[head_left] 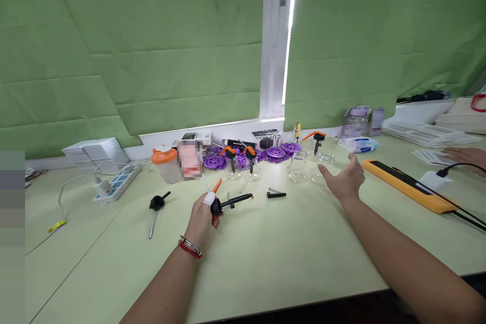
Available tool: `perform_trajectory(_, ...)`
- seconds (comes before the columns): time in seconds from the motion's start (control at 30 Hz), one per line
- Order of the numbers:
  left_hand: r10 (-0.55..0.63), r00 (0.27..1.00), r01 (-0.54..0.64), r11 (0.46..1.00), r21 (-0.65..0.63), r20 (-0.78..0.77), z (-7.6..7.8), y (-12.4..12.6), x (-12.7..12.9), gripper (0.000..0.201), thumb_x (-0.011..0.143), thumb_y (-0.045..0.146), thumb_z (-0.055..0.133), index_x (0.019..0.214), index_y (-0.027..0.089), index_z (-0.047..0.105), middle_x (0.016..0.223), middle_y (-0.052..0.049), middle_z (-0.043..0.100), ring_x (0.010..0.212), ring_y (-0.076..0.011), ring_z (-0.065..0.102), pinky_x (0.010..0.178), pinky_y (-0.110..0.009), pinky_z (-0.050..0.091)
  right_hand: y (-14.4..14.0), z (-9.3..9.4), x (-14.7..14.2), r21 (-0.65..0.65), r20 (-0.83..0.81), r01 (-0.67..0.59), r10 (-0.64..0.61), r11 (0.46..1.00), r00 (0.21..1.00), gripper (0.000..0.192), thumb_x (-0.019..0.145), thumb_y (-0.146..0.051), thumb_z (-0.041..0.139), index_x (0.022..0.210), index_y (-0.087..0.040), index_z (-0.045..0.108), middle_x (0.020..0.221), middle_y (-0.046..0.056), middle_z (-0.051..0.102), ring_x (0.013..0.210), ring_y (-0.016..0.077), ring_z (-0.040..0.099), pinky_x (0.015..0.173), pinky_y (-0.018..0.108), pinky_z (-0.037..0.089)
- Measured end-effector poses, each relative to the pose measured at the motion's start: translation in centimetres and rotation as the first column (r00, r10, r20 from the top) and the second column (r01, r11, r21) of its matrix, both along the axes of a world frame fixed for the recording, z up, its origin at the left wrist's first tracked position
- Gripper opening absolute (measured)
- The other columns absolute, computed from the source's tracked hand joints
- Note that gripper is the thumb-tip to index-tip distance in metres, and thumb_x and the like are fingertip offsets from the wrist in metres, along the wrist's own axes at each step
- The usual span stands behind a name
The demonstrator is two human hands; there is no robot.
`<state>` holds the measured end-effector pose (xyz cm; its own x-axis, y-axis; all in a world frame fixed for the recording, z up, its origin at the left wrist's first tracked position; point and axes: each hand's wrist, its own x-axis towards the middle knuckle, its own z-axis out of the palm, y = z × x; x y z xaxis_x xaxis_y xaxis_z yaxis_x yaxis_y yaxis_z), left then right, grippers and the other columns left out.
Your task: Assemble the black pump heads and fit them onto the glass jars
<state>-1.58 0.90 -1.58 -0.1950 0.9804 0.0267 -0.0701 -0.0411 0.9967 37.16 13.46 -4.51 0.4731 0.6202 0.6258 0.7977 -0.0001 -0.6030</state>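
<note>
My left hand is closed around a black pump head with an orange lever and a metal tube. Its black stem points right, above the table. My right hand is open, thumb and fingers spread, just right of a clear glass bottle; whether they touch I cannot tell. Another clear glass bottle stands left of that one. Between my hands lies a small black part with a spring. Left of my left hand rests a black pump head with a metal tube.
Behind stand glass bottles with orange-levered heads, purple wheel-shaped pieces and an orange-lidded cup. A power strip lies left. At right are an orange-and-black bar, a wipes pack and another person's hand.
</note>
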Motion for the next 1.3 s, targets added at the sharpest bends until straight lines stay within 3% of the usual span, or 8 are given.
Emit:
perform_trajectory(0.23,-0.014,1.0,0.014,1.0,-0.006,-0.017,0.1,-0.2,0.1,0.033,0.082,0.048,0.043,0.074,0.017,0.049,0.051,0.002,0.053,0.032,-0.0074,0.036,0.034,-0.022,0.034,1.6,-3.2,1.5,-0.305,-0.308,-0.26,0.164,0.916,0.937,0.083,0.063,-0.063,0.061,0.13,-0.02,0.039,0.122,0.013,0.056,0.114,0.03,0.051,0.094,0.041,0.038)
perform_trajectory(0.47,-0.048,0.993,0.046,0.999,-0.029,-0.104,0.5,-0.3,0.3,0.032,0.081,0.048,0.045,0.07,0.018,0.048,0.052,0.002,0.053,0.031,-0.008,0.038,0.033,-0.023,0.036,-3.7,1.6,-4.0,-0.077,-0.013,-0.104,0.103,0.992,0.995,0.099,0.066,-0.061,0.062,0.141,-0.01,0.022,0.142,0.022,0.032,0.132,0.0384,0.027,0.104,0.052,0.026)
perform_trajectory(0.53,-0.075,0.99,0.07,0.997,-0.044,-0.118,0.7,-0.5,0.6,0.032,0.08,0.048,0.046,0.069,0.018,0.047,0.051,0.003,0.053,0.031,-0.0081,0.038,0.033,-0.023,0.037,-6.4,3.0,-7.4,-0.011,0.262,-0.421,0.409,0.907,0.874,0.083,0.074,-0.053,0.061,0.14,-0.016,0.026,0.142,0.017,0.035,0.132,0.0339,0.029,0.107,0.05,0.024)
perform_trajectory(0.67,-0.201,0.979,0.197,0.976,-0.088,-0.044,1.0,-0.8,1.3,0.034,0.079,0.051,0.047,0.073,0.018,0.049,0.051,0.002,0.055,0.03,-0.0086,0.039,0.035,-0.025,0.04,-10.6,3.4,-14.5,-0.262,0.565,-0.8,0.758,0.54,0.327,0.047,0.084,-0.028,0.055,0.13,-0.024,0.045,0.129,0.011,0.053,0.122,0.0311,0.043,0.102,0.05,0.03)
perform_trajectory(0.8,-0.256,0.966,0.258,0.964,-0.065,0.04,1.0,-1.2,1.6,0.038,0.081,0.054,0.043,0.086,0.017,0.05,0.054,0.003,0.054,0.031,-0.0082,0.038,0.039,-0.028,0.044,-11.8,3.5,-18.1,-0.261,0.568,-0.835,0.777,0.484,0.273,0.033,0.091,-0.01,0.036,0.114,-0.016,0.057,0.094,0.013,0.066,0.085,0.0237,0.059,0.081,0.043,0.043)
perform_trajectory(0.9,-0.098,0.994,0.105,0.986,0.13,-0.053,1.1,-1.8,1.2,0.039,0.083,0.05,0.043,0.106,0.019,0.046,0.066,0.002,0.057,0.041,-0.0101,0.047,0.052,-0.031,0.049,-12.1,5.8,-17.8,-0.18,0.409,-0.83,0.808,0.528,0.424,0.028,0.092,-0.016,0.037,0.106,-0.016,0.061,0.092,0.013,0.064,0.081,0.0227,0.058,0.073,0.039,0.046)
perform_trajectory(1.07,0.131,0.926,0.069,0.863,0.501,-0.354,1.3,-2.7,1.2,0.063,0.068,0.031,0.067,0.126,0.022,0.042,0.111,-0.009,0.055,0.088,-0.0189,0.057,0.078,-0.034,0.047,-12.3,9.4,-16.2,-0.281,-0.065,-0.9,0.929,0.333,0.364,0.022,0.089,-0.022,0.043,0.086,-0.022,0.066,0.08,0.003,0.06,0.071,0.0166,0.055,0.065,0.031,0.044)
perform_trajectory(1.3,-0.113,0.948,0.141,0.987,0.073,-0.296,-0.5,-1.0,2.5,0.048,0.065,0.036,0.072,0.107,0.017,0.057,0.09,-0.006,0.062,0.079,-0.0181,0.059,0.071,-0.032,0.049,-9.2,3.8,-16.8,-0.295,-0.577,-0.934,0.741,0.204,0.344,0.015,0.076,-0.022,0.056,0.09,-0.019,0.062,0.072,-0.001,0.058,0.06,0.0116,0.048,0.057,0.026,0.037)
